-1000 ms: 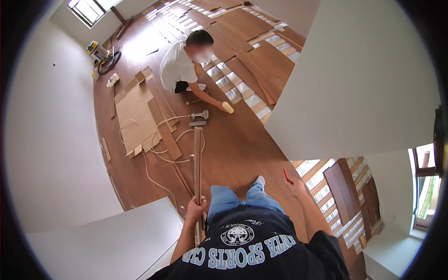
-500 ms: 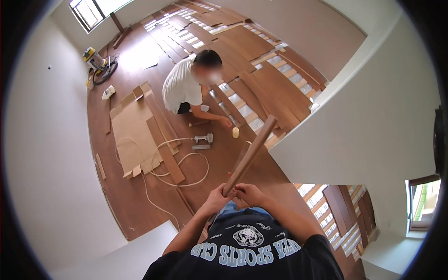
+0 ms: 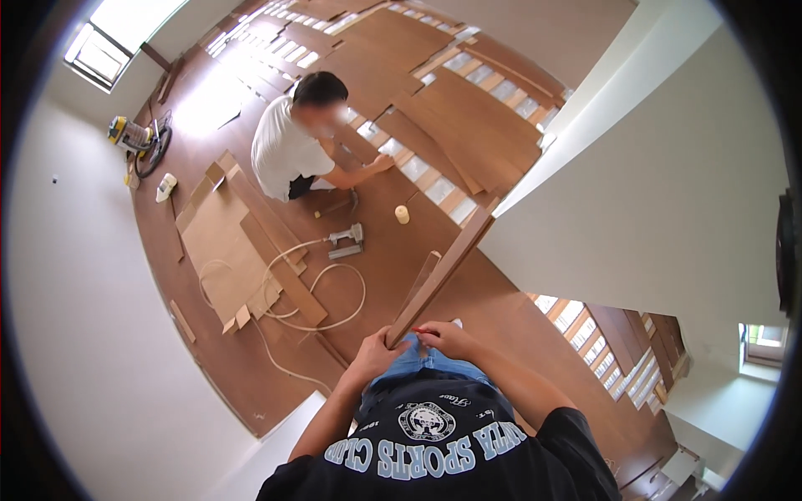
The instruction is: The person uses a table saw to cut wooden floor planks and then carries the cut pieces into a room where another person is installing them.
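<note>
A long, narrow brown floorboard [image 3: 444, 274] slants up and away from my waist. My left hand [image 3: 376, 355] is closed around its near end. Close beside that end, my right hand [image 3: 447, 340] pinches a small red object [image 3: 423, 331], mostly hidden by the fingers; I cannot make out its kind. Just left of the floorboard a shorter brown strip [image 3: 427, 271] shows, its lower part hidden.
A co-worker in a white shirt [image 3: 288, 150] crouches ahead over partly laid flooring. Nearby are a nail gun [image 3: 345, 241] with a looping hose [image 3: 364, 288], a hammer [image 3: 338, 204], a pale yellow roll [image 3: 402, 215] and flattened cardboard [image 3: 221, 242]. A white wall [image 3: 635, 192] stands at right.
My view has shifted, so the room sits further left. The floorboard's near end has dropped slightly, and my right hand has moved a little away from it. The co-worker's arm reaches further toward the exposed battens.
</note>
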